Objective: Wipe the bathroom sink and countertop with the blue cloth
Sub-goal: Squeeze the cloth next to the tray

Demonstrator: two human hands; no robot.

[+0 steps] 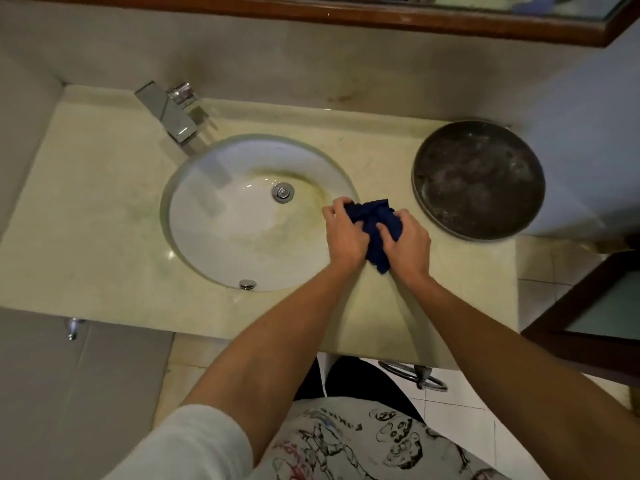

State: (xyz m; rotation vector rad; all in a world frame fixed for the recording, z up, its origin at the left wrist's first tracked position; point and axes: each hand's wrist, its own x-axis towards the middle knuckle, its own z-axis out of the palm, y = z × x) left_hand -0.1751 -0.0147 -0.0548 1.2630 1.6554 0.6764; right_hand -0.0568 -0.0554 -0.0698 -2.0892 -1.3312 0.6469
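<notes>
Hands first: your left hand (346, 237) and your right hand (407, 242) both clutch the bunched dark blue cloth (375, 226), fingers curled into its folds, so each hand is grasping the cloth from its own side. You hold the cloth between the 2 hands, over the cream stone countertop (86, 188) just at the right rim of the round white undermount sink (221, 209); your left knuckles reach over that rim, and a loose tail of the cloth hangs down between your wrists. Whether the cloth touches the counter cannot be told from this view. Inside the sink you can see a yellowish-brown stain curving around the chrome drain plug (283, 192), which sits near the middle of the basin, and a small chrome overflow cap (247, 284) on the near wall. The square chrome tap (165, 114) stands on the counter at the back left of the sink, its spout reaching toward the basin. To your right, well apart from the sink, a round dark metal pan (478, 180) rests on the counter near the wall. Along the top runs a brown wooden mirror frame (311, 12). At the bottom your white sleeve (194, 445) covers the upper left arm, and both forearms are bare.
</notes>
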